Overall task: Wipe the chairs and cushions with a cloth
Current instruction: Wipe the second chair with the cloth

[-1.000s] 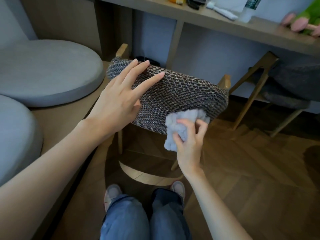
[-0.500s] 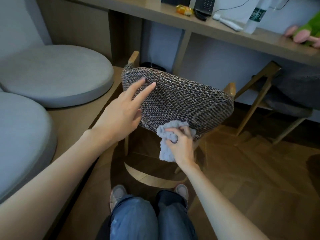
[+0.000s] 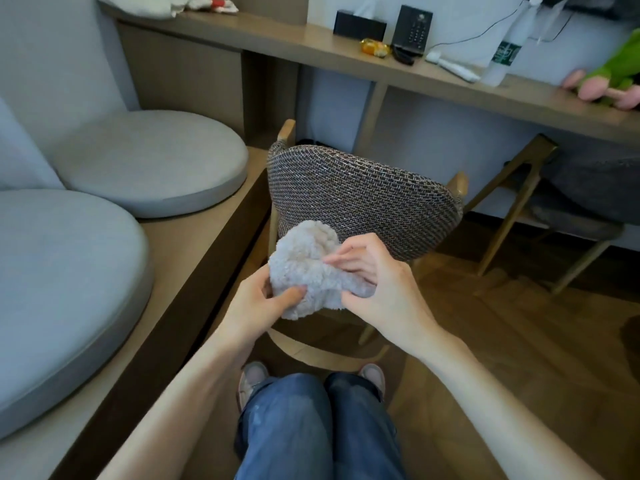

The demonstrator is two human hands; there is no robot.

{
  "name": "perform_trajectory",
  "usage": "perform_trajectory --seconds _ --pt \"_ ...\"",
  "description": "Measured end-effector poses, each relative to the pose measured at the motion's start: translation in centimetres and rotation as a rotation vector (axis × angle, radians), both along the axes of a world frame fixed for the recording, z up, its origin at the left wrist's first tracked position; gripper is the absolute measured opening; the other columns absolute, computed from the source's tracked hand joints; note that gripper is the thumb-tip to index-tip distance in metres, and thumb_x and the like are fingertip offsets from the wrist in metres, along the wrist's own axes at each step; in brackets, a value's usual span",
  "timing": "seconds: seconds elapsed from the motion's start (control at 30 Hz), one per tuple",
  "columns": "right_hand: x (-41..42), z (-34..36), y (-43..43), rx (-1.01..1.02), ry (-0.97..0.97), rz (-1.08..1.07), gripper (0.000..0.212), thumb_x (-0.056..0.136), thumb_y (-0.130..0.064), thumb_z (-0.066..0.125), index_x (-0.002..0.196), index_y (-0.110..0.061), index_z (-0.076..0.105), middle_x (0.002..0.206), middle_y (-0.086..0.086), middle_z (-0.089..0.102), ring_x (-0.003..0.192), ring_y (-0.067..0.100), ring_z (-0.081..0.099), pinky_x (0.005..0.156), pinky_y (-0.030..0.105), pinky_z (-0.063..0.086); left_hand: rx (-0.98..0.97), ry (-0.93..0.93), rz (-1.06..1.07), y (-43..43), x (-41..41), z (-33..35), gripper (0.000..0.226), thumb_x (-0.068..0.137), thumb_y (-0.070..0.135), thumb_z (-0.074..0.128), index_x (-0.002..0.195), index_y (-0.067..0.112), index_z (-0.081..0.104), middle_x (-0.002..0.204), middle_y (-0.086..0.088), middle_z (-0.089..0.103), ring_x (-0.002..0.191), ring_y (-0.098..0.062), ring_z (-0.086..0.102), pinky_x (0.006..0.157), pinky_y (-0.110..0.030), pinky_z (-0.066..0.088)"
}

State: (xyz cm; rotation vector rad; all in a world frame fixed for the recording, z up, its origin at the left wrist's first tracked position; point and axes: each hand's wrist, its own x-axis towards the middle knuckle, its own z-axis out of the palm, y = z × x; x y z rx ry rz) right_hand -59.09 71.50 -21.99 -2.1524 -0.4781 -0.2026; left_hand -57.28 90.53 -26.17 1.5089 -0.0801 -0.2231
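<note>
wood floor [image 3: 519,341]; bench [image 3: 194,244]; desk [image 3: 311,46]

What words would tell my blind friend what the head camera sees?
Two hands hold a fluffy pale grey cloth in front of a brown woven chair back: the left hand grips its bottom, the right hand pinches its side. Two round grey cushions lie on a bench at left.

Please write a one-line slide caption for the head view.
Left hand and right hand grip a cloth before the woven chair.
</note>
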Motion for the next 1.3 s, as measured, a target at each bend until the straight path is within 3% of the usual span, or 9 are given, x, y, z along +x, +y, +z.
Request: perform_trajectory --seconds 0.17,0.33,0.53,0.67,0.83,0.93,1.07,1.2,1.3 --pt "1.7 2.8 -0.9 -0.301 -0.251 -0.162 0.042 0.091 -0.024 0.063 0.132 -0.031 0.052 0.154 -0.009 0.031 0.147 0.009 0.011 0.12 0.04 0.005 -0.236 0.097 0.104 1.3 1.5 0.5 0.036 0.088 0.002 0.056 0.119 0.02 0.057 0.112 0.0 0.069 0.097 -0.013 0.068 0.069 -0.022 0.055" --pt "7.0 4.7 -3.1 -0.493 -0.219 -0.421 0.053 0.097 -0.026 0.053 0.147 -0.025 0.035 0.16 0.004 0.017 0.149 0.023 0.003 0.117 0.043 -0.004 -0.294 0.242 0.196 -1.3 5.8 2.2 0.039 0.094 0.005 0.037 0.125 0.02 0.055 0.118 -0.006 0.066 0.102 -0.02 0.067 0.083 -0.04 0.057" --pt "12.0 3.8 -4.6 -0.543 -0.201 -0.408 0.039 0.102 -0.028 0.042 0.14 -0.021 0.049 0.137 0.001 0.056 0.126 0.023 0.047 0.113 0.038 0.023 -0.179 0.16 0.506 -9.0 9.9 3.8 0.038 0.09 0.008 0.045 0.126 0.021 0.046 0.133 -0.009 0.045 0.121 -0.025 0.045 0.101 -0.038 0.042" --pt "12.8 3.2 -5.5 -0.502 -0.313 -0.388 0.035 0.099 -0.029 0.049 0.133 -0.025 0.057 0.121 -0.002 0.066 0.107 0.021 0.056 0.093 0.03 0.037 0.17 -0.341 0.786 -13.5 9.8 3.2 0.066 0.074 -0.005 0.055 0.131 0.025 0.04 0.136 -0.007 0.028 0.125 -0.019 0.026 0.103 -0.035 0.023" --pt "13.0 2.5 -5.5 -0.419 -0.377 -0.41 0.034 0.097 -0.028 0.051 0.129 -0.027 0.06 0.118 -0.003 0.067 0.106 0.019 0.058 0.094 0.035 0.041 0.41 -0.644 0.92 -15.9 10.7 1.3 0.045 0.072 -0.011 0.054 0.099 0.025 0.057 0.11 -0.002 0.037 0.099 -0.018 0.035 0.087 -0.037 0.03" --pt "13.1 2.5 -5.6 -0.391 -0.389 -0.412 0.033 0.096 -0.028 0.052 0.127 -0.029 0.062 0.118 -0.006 0.068 0.103 0.018 0.058 0.094 0.034 0.041 0.361 -0.611 0.906 -16.7 11.0 1.2 0.038 0.08 0.002 0.048 0.111 0.021 0.061 0.111 -0.005 0.05 0.103 -0.018 0.043 0.091 -0.046 0.039" --pt "13.3 2.4 -5.7 -0.394 -0.386 -0.417 0.032 0.097 -0.032 0.05 0.127 -0.033 0.061 0.119 -0.009 0.067 0.106 0.016 0.058 0.094 0.03 0.036 0.456 -0.662 0.639 -16.7 10.0 -0.9 0.061 0.089 0.031 0.053 0.145 0.035 0.029 0.143 0.0 0.026 0.135 -0.013 0.021 0.113 -0.028 0.009" --pt "13.3 2.2 -5.6 -0.396 -0.41 -0.424 0.032 0.097 -0.033 0.05 0.127 -0.032 0.061 0.12 -0.011 0.066 0.108 0.014 0.057 0.094 0.026 0.032 0.532 -0.736 0.623 -15.8 11.1 -2.3 0.076 0.085 0.022 0.068 0.144 0.037 0.022 0.146 0.001 0.013 0.138 -0.021 0.012 0.115 -0.042 0.02" --pt "13.4 1.9 -5.4 -0.392 -0.423 -0.445 0.032 0.097 -0.033 0.05 0.127 -0.032 0.062 0.118 -0.011 0.066 0.107 0.013 0.057 0.094 0.025 0.031 0.508 -0.761 0.705 -15.8 12.0 -2.6 0.064 0.083 0.011 0.067 0.132 0.035 0.035 0.144 -0.001 0.017 0.134 -0.028 0.02 0.114 -0.028 0.019"
